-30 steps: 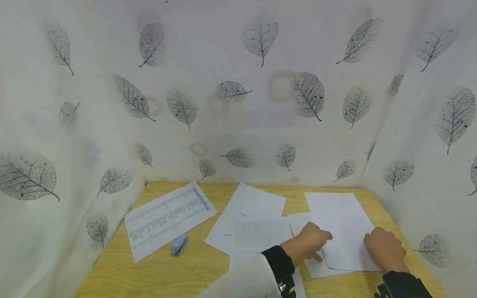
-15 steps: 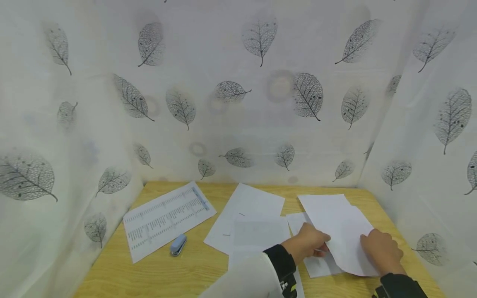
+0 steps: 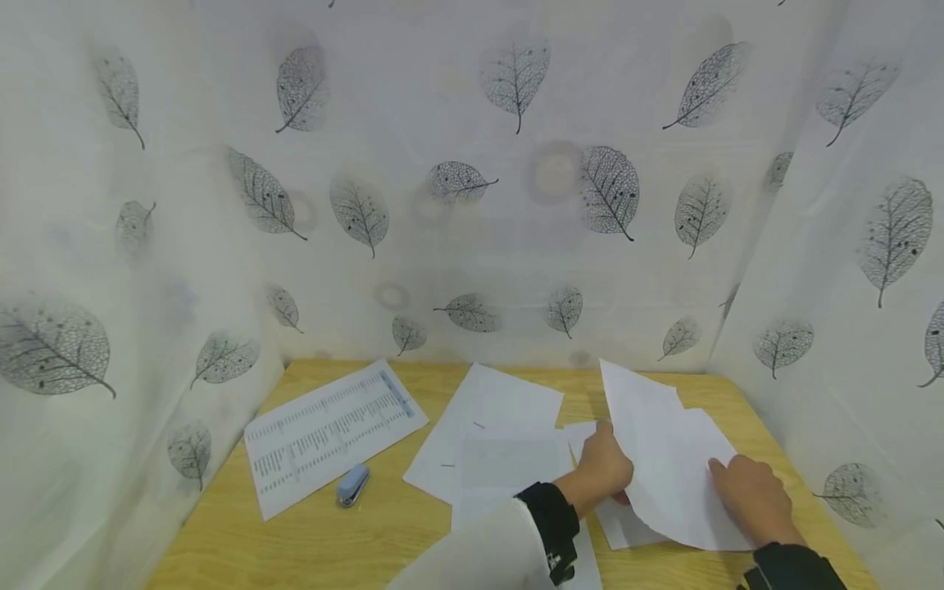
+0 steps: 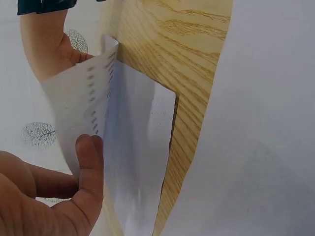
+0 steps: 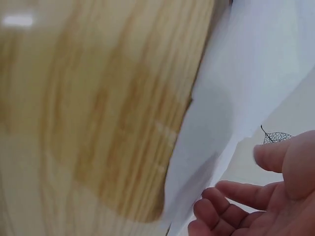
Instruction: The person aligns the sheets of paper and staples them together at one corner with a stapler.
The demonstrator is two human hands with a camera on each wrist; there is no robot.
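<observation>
My left hand (image 3: pixel 603 465) pinches the left edge of a sheet of paper (image 3: pixel 643 438) and holds that side up in a curve. Rows of print show on the raised sheet's underside (image 4: pixel 81 101) in the left wrist view, where thumb and finger grip its edge. Another white sheet (image 3: pixel 710 442) shows behind it on the right. Flat on the table beneath lies a further sheet (image 3: pixel 627 526). At the right edge of the papers, my right hand (image 3: pixel 754 493) touches them with its fingertips; in the right wrist view its thumb stands apart from the loosely bent fingers (image 5: pixel 209 211).
Left of my hands, white sheets (image 3: pixel 509 397) with two staples overlap another sheet (image 3: pixel 509 471) on the wooden table (image 3: pixel 295 557). Farther left are a printed sheet (image 3: pixel 332 434) and a blue stapler (image 3: pixel 352 485). A leaf-patterned curtain (image 3: pixel 472 246) surrounds the table.
The left hand has gone from reaching over the sheet's left edge to pinching it. That edge has risen and curled up, and the sheets have fanned apart. The right hand has barely moved.
</observation>
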